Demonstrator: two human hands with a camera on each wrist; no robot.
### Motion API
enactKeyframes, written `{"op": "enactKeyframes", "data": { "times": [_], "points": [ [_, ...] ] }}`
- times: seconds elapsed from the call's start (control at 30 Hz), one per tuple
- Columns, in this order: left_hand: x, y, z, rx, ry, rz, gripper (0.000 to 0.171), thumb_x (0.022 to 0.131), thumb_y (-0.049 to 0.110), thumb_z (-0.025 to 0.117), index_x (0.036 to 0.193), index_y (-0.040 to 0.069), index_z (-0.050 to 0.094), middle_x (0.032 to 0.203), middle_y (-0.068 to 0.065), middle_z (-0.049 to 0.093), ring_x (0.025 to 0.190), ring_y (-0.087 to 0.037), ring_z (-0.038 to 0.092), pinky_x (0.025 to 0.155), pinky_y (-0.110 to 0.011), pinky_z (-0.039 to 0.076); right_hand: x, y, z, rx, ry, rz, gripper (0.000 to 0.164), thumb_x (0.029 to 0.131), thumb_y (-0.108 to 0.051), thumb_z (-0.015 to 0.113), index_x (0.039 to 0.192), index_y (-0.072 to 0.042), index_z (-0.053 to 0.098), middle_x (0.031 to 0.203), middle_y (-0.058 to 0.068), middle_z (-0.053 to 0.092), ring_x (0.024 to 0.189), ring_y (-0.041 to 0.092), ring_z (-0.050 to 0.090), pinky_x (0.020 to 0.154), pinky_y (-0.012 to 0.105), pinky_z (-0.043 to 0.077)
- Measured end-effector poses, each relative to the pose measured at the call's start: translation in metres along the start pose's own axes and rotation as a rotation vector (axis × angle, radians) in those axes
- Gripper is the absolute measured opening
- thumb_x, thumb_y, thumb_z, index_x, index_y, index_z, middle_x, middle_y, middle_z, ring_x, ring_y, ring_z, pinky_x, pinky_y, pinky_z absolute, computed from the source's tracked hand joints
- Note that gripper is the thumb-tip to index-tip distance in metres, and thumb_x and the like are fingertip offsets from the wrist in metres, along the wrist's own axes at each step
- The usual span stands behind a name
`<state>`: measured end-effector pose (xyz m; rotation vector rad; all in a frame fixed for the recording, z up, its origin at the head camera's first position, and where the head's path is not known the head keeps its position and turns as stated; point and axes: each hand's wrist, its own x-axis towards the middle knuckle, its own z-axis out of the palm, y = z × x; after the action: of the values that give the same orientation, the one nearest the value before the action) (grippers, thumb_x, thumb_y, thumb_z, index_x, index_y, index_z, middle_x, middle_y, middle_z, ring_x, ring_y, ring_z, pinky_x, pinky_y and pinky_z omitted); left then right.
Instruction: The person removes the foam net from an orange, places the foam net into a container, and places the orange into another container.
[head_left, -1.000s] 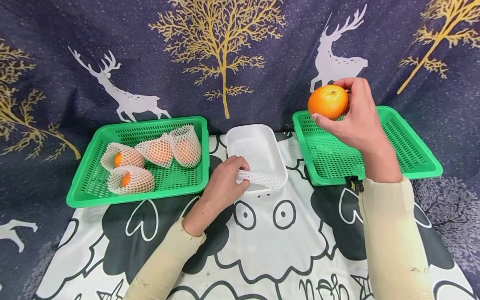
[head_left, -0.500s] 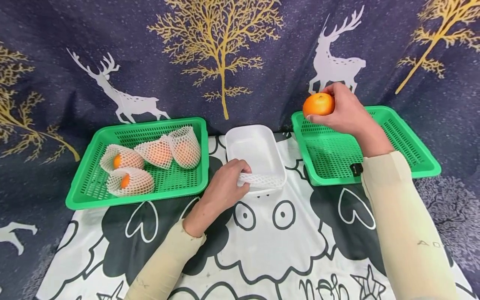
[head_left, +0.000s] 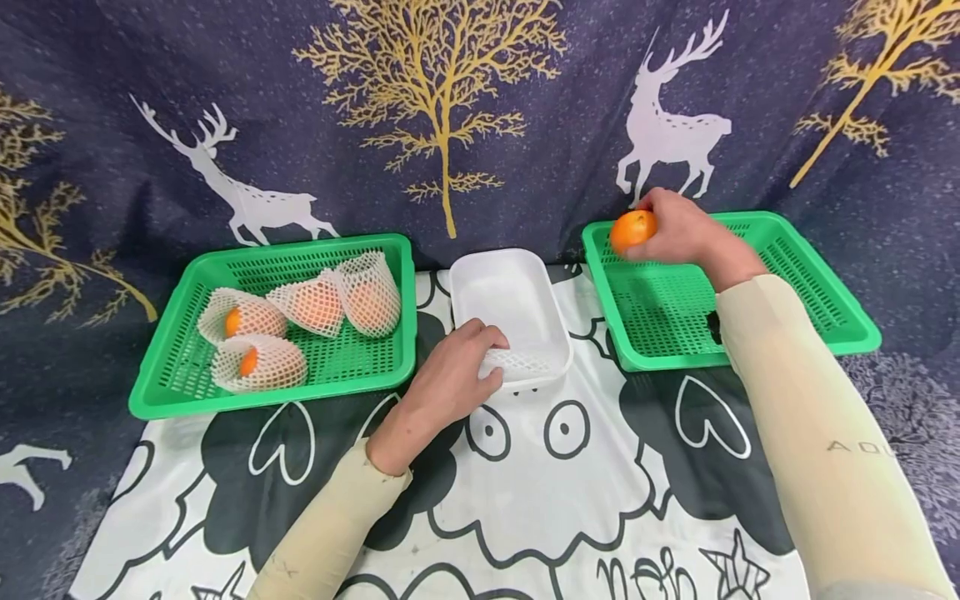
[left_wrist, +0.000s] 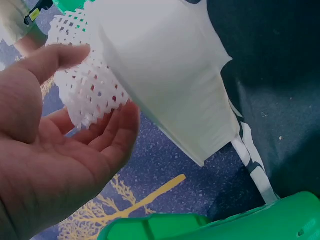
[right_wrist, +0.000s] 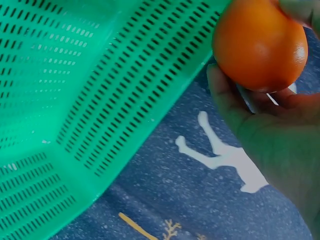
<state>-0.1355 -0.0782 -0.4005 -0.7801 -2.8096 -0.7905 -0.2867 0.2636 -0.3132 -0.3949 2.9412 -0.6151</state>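
Observation:
My right hand holds a bare orange between thumb and fingers, over the far left corner of the right green basket. The right wrist view shows the orange close beside the basket's perforated wall. At the front of the white tray, my left hand grips a white foam fruit net. In the left wrist view, the thumb is in front of the net and the curled fingers are behind it, well spread.
A left green basket contains several oranges in foam nets, such as one netted orange. The white tray stands between both baskets on a cartoon-print cloth. A dark curtain hangs close behind them.
My right hand has moved the orange away from me and down toward the right basket's far left corner. My left hand stays at the tray's front, its thumb and fingers slightly farther apart.

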Motion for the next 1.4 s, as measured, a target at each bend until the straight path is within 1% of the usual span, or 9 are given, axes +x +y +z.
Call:
{"op": "enactKeyframes", "data": {
  "times": [0.1,0.3,0.5,0.63,0.73,0.87,1.03,1.13,1.4],
  "points": [
    [0.001,0.000,0.002,0.023,0.046,0.019,0.021,0.086,0.008,0.072,0.105,0.015,0.067,0.096,0.001,0.057,0.082,-0.013,0.056,0.072,-0.028,0.049,0.006,0.004,0.005,-0.015,-0.032,0.018,0.068,0.080,-0.024,0.078,0.129,0.005,0.043,0.118,0.024,0.051,0.094,0.037,0.053,0.078,0.050,0.047],
    [0.001,0.001,0.007,0.055,0.118,0.047,0.024,0.082,0.003,0.075,0.098,0.016,0.063,0.094,0.003,0.055,0.084,-0.014,0.054,0.072,-0.028,0.048,0.014,0.009,0.014,-0.073,-0.103,0.022,0.067,0.077,-0.024,0.079,0.126,0.007,0.045,0.115,0.025,0.049,0.094,0.036,0.050,0.078,0.048,0.045],
    [0.001,0.001,0.013,0.105,0.133,0.078,0.024,0.081,0.001,0.073,0.096,0.015,0.062,0.093,0.003,0.054,0.085,-0.015,0.054,0.074,-0.029,0.048,0.017,0.015,0.021,-0.118,-0.159,0.028,0.067,0.078,-0.027,0.079,0.124,0.008,0.046,0.112,0.025,0.050,0.091,0.036,0.051,0.077,0.048,0.047],
    [0.002,0.000,0.016,0.113,0.126,0.080,0.025,0.079,0.001,0.074,0.095,0.015,0.062,0.092,0.002,0.053,0.083,-0.015,0.053,0.074,-0.029,0.048,0.018,0.017,0.026,-0.131,-0.176,0.021,0.067,0.076,-0.028,0.081,0.122,0.007,0.048,0.110,0.025,0.055,0.088,0.035,0.054,0.075,0.047,0.048],
    [0.002,-0.001,0.017,0.111,0.110,0.070,0.025,0.078,0.001,0.074,0.094,0.015,0.062,0.090,0.003,0.054,0.081,-0.014,0.052,0.073,-0.028,0.047,0.019,0.018,0.031,-0.147,-0.200,0.018,0.067,0.075,-0.029,0.083,0.121,0.006,0.049,0.108,0.024,0.057,0.086,0.033,0.055,0.074,0.046,0.049],
    [0.003,-0.001,0.016,0.102,0.086,0.048,0.023,0.079,0.003,0.074,0.095,0.016,0.063,0.090,0.003,0.054,0.081,-0.013,0.052,0.072,-0.028,0.047,0.021,0.020,0.036,-0.168,-0.206,0.007,0.066,0.074,-0.028,0.083,0.119,0.006,0.050,0.106,0.024,0.057,0.085,0.033,0.056,0.072,0.045,0.050],
    [0.003,0.000,0.013,0.072,0.059,0.032,0.023,0.080,0.009,0.078,0.097,0.016,0.063,0.090,0.004,0.055,0.080,-0.012,0.052,0.071,-0.028,0.048,0.023,0.023,0.041,-0.170,-0.214,0.016,0.068,0.074,-0.028,0.083,0.121,0.008,0.049,0.107,0.025,0.056,0.086,0.033,0.056,0.072,0.044,0.051],
    [0.002,0.000,0.012,0.071,0.041,0.031,0.024,0.081,0.013,0.079,0.099,0.016,0.063,0.090,0.005,0.055,0.079,-0.011,0.051,0.071,-0.027,0.048,0.024,0.026,0.044,-0.172,-0.221,0.015,0.068,0.075,-0.027,0.081,0.121,0.010,0.048,0.107,0.026,0.056,0.086,0.033,0.056,0.073,0.044,0.051],
    [0.002,0.000,0.003,0.066,0.002,0.053,0.034,0.080,0.024,0.083,0.107,0.016,0.064,0.098,0.004,0.058,0.087,-0.011,0.056,0.077,-0.029,0.049,0.024,0.027,0.050,-0.156,-0.213,0.024,0.058,0.077,-0.025,0.079,0.116,0.007,0.050,0.102,0.024,0.056,0.083,0.033,0.054,0.072,0.045,0.049]
  ]
}}
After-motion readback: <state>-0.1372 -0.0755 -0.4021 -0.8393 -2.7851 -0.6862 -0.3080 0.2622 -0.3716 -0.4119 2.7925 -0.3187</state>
